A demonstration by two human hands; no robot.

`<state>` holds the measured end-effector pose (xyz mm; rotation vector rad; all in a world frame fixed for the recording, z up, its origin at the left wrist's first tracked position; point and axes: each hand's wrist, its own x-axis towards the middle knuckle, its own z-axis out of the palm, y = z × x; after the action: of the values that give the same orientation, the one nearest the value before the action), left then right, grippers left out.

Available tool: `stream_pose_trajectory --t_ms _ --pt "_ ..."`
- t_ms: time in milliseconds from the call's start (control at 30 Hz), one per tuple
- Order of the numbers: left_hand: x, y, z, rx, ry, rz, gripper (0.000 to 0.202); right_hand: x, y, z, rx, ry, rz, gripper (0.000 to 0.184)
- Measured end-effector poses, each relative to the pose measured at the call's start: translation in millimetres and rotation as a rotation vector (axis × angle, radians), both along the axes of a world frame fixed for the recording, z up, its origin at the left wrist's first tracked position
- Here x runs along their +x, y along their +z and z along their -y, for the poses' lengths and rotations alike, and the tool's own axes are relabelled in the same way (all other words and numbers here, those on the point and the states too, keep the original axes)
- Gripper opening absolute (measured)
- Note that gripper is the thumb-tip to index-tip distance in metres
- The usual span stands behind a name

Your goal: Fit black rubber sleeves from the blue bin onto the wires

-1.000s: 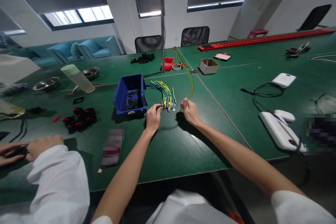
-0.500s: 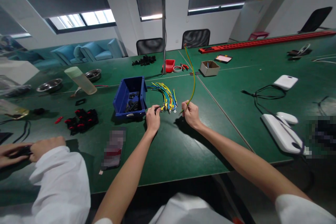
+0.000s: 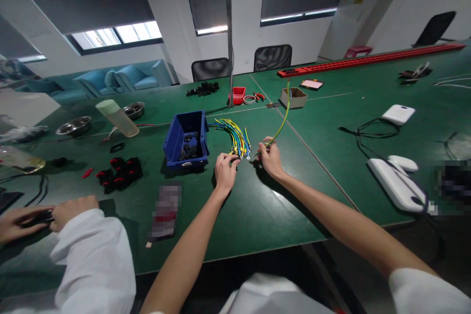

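A bundle of yellow-green wires [image 3: 235, 135] with ring terminals lies on the green table [image 3: 257, 206], right of a blue bin [image 3: 187, 138]. My left hand [image 3: 225, 171] rests at the bundle's near end, fingers curled in a pinch on a small dark part I cannot make out. My right hand [image 3: 270, 157] pinches the near end of a single yellow-green wire [image 3: 282, 120], which leans away to the upper right above the table.
The blue bin holds black parts. Black-and-red connectors [image 3: 119, 174] and a phone [image 3: 165, 208] lie to the left. A co-worker's hands and white sleeve [image 3: 88, 250] are at lower left. White devices [image 3: 395, 181] with cables sit right; a cardboard box [image 3: 292, 97] stands behind.
The single wire in my right hand has swung down from nearly upright to a low lean rightward. Both hands have shifted slightly right, closer to the bundle's terminals.
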<state>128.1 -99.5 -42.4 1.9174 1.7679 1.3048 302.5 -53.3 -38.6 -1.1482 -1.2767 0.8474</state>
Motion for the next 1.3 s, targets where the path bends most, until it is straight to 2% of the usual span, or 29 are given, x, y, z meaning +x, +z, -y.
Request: stream_pose_trajectory --t_ms 233,333,500,767,1067,1300 --pt "-2 -4.8 -1 -0.057 -0.069 0.066 0.008 -9 -3.2 13 0.013 0.005 0.013 0.029" --pt "0 -4.1 3 -0.047 -0.079 0.067 0.007 -10 -3.1 21 0.06 -0.038 -0.004 0.026" --pt "1 -2.0 4 -0.053 -0.083 0.083 0.01 -10 -1.6 28 0.08 -0.009 -0.042 0.026" --pt "2 0.0 3 -0.054 -0.116 0.019 0.014 -7 2.6 24 0.091 0.001 -0.092 0.027" --pt "3 -2.0 3 -0.076 -0.106 -0.013 0.018 2 3.0 10 0.058 -0.07 -0.124 0.03" --pt "3 -2.0 3 -0.075 -0.112 -0.013 0.018 2 2.5 11 0.018 -0.015 -0.141 0.031"
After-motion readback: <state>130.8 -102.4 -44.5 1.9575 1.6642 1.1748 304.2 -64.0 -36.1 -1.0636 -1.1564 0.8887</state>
